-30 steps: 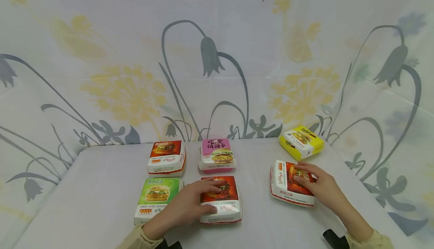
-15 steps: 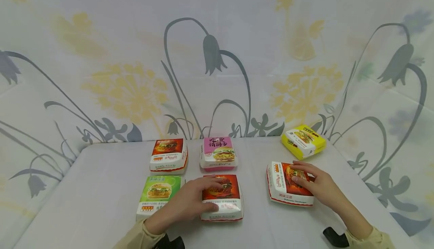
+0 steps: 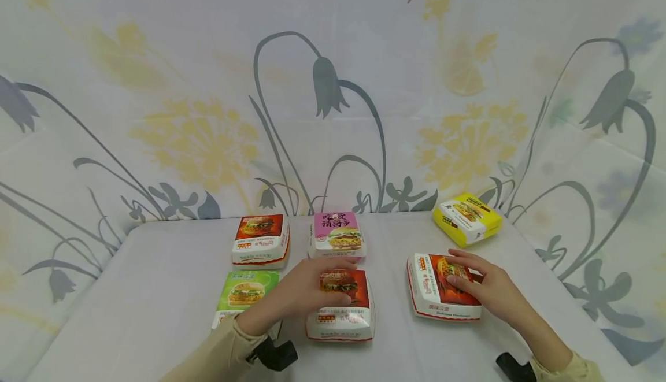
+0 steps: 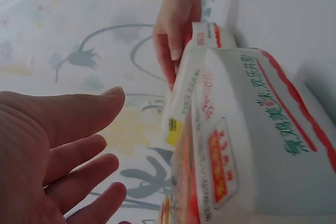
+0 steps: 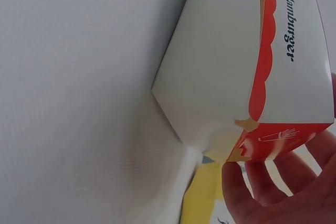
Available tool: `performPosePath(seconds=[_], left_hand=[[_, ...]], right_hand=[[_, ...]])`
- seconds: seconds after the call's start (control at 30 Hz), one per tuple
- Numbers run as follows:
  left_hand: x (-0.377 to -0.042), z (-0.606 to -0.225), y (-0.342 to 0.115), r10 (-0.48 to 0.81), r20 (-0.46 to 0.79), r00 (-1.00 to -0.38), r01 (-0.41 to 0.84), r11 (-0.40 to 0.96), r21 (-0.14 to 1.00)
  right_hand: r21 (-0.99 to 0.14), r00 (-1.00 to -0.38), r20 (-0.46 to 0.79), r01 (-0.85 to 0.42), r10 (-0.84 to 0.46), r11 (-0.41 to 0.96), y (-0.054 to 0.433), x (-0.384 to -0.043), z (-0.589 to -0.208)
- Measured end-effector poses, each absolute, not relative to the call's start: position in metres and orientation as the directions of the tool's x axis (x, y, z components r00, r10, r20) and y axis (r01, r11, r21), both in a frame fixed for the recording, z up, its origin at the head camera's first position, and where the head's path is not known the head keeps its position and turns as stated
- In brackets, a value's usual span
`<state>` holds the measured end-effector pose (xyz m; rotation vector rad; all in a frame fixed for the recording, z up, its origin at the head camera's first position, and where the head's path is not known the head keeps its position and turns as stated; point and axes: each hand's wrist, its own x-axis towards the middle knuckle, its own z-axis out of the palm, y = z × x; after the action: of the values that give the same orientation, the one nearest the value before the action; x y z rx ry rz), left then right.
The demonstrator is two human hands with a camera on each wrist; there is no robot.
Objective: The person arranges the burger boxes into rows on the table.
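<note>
My left hand (image 3: pixel 304 289) hovers over the near middle burger box (image 3: pixel 340 324), which is white with a red picture lid. In the left wrist view the thumb and fingers (image 4: pixel 86 111) are loosely spread, with a gap between them and the box. At the right, my right hand (image 3: pixel 494 286) holds another red-and-white burger box (image 3: pixel 434 289) by its right side, thumb over the lid. The right wrist view shows its fingertips (image 5: pixel 257 179) against the red end of that box, which stands at a slant on the table.
A green-lidded burger box (image 3: pixel 244 292) lies partly behind my left forearm. Behind stand a red-lidded box (image 3: pixel 260 243) and a pink-lidded box (image 3: pixel 338 234). A yellow box (image 3: pixel 466 218) sits at the back right. The white-covered table (image 3: pixel 130 301) meets a flowered cloth backdrop (image 3: pixel 208 81).
My left hand has lifted off the near middle box, its fingers moving away from the lid. The right-hand box has slid slightly left and nearer, turning a little, with my right hand on it.
</note>
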<state>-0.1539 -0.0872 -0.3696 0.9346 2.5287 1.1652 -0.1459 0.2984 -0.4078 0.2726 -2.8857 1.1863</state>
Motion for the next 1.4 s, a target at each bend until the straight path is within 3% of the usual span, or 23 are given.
performPosePath(seconds=[0.33,0.57,0.73,1.1,1.4], left_hand=[[-0.173,-0.355,-0.053,0.668,0.035,-0.743,0.442,0.450,0.776],[-0.187,-0.358,-0.021,0.762,0.076,-0.643,0.474,0.317,0.822],[-0.191,-0.364,0.003,0.782,0.062,-0.620,0.492,0.326,0.808],[-0.194,-0.366,0.025,0.703,-0.088,-0.705,0.451,0.541,0.710],[-0.198,-0.373,0.027,0.691,-0.132,-0.711,0.405,0.556,0.726]], right_hand=[[-0.704,-0.982,0.061,-0.169,-0.178,0.690,0.289,-0.143,-0.407],[-0.702,-0.980,0.055,-0.173,-0.190,0.691,0.287,-0.140,-0.409],[-0.707,-0.975,0.069,-0.197,-0.211,0.680,0.288,-0.137,-0.408],[-0.716,-0.970,0.074,-0.213,-0.231,0.665,0.287,-0.134,-0.407],[-0.719,-0.973,0.082,-0.207,-0.216,0.663,0.283,-0.131,-0.406]])
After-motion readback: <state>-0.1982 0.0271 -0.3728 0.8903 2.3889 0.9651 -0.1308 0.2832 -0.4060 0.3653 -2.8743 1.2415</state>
